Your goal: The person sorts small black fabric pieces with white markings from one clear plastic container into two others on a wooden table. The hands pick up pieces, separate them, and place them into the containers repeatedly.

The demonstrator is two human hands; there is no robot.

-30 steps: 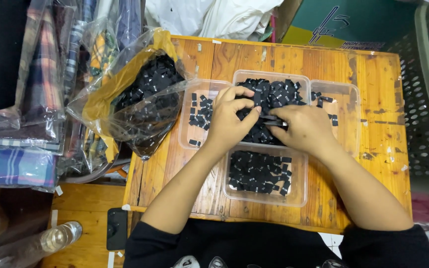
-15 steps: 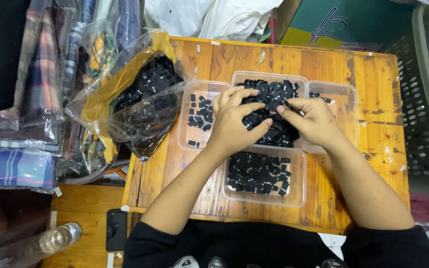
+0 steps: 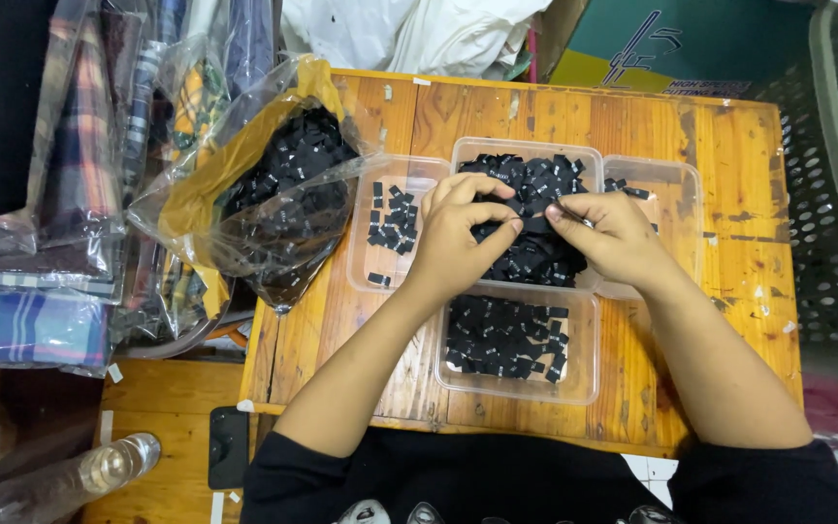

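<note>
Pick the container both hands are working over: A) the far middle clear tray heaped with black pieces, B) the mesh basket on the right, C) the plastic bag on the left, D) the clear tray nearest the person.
A: the left hand and right hand meet, fingertips together, over the far middle tray heaped with black pieces.

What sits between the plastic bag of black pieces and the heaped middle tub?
Head view: a clear plastic tub holding a few black pieces, on the wooden table.

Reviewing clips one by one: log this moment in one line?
left hand + right hand: pinching black labels | over top clear tub | wooden table
</note>
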